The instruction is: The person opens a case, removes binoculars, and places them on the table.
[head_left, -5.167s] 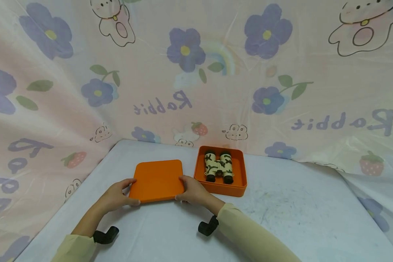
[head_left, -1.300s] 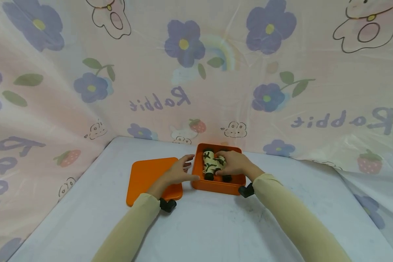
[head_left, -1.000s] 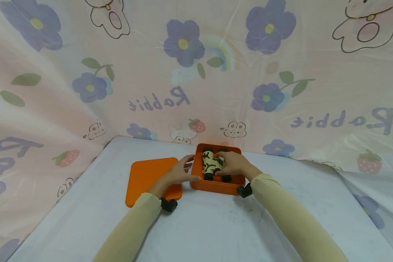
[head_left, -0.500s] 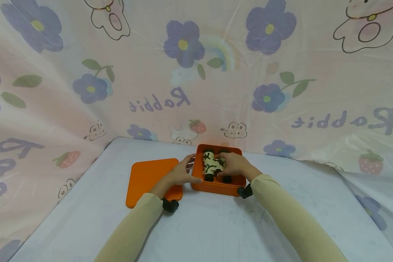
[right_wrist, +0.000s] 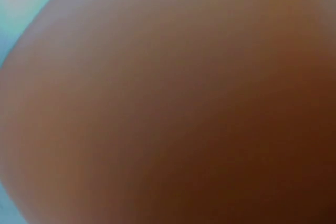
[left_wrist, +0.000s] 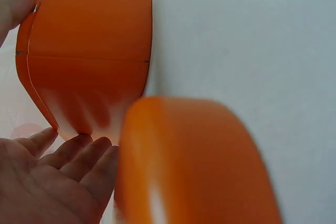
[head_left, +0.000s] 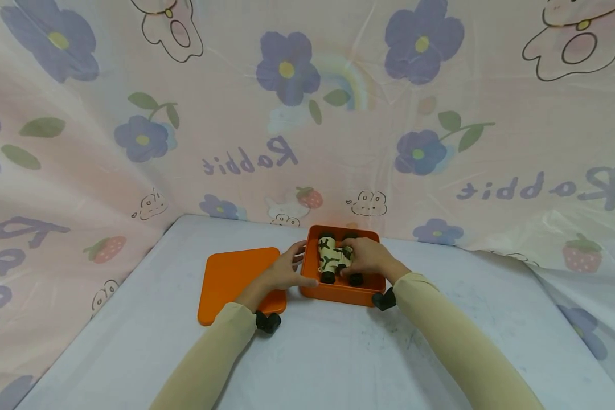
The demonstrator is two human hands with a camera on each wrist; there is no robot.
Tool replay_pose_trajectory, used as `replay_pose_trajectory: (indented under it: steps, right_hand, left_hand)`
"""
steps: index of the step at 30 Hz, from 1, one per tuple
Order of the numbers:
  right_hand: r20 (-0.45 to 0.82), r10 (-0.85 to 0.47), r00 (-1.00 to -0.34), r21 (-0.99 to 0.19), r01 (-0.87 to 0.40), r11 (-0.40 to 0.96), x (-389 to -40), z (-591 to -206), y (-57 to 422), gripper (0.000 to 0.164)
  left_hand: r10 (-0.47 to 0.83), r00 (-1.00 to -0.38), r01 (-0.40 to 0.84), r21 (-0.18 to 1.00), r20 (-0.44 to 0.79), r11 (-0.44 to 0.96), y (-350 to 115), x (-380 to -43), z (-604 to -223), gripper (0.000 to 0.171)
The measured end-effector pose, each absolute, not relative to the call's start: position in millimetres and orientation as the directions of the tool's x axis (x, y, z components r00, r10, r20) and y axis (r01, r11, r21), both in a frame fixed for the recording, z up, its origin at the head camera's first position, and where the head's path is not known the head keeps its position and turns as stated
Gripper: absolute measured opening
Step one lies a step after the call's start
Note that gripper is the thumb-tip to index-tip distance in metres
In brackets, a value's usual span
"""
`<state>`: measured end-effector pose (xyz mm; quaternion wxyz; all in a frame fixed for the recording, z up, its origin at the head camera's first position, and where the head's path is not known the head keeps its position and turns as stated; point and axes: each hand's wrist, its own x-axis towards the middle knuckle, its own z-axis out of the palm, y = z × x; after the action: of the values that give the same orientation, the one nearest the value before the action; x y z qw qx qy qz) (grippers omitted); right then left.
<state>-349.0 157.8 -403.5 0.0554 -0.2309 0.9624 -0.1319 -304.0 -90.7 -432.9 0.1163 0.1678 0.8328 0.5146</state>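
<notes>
An orange box point(head_left: 333, 294) stands toward the back of the white table, and a pair of camouflage binoculars point(head_left: 327, 254) with black ends lies inside. My right hand point(head_left: 369, 256) reaches into the box and grips the right barrel, which is mostly hidden beneath it. At the box's left side is my left hand point(head_left: 283, 271); in the left wrist view its extended fingers point(left_wrist: 79, 156) touch the box wall point(left_wrist: 89, 24), with the thumb at the rim. Under my left forearm lies the flat orange lid point(head_left: 230, 279). The right wrist view is filled by a blurred orange-brown surface.
A printed cloth point(head_left: 338, 165) with flowers and rabbits hangs behind the table point(head_left: 328, 359) and along its left side. The lid's near corner looms close to the left wrist camera. A black wrist mount point(head_left: 268, 323) sits on each wrist.
Both hands held the lid about five seconds ago. It has since been let go on the table, and the hands have moved to the box and binoculars. The last second shows almost no motion.
</notes>
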Motion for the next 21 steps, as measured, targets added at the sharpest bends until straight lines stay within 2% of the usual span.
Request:
replay_pose_trajectory:
  steps: [21]
  right_hand:
    - [-0.021, -0.466, -0.885, -0.307, -0.438, 0.845, -342.9, -395.7, 160.7, 0.075]
  left_hand:
    - [0.391, -0.919, 0.127, 0.897, -0.054, 0.423, -92.7, -307.2, -435.9, 0.107]
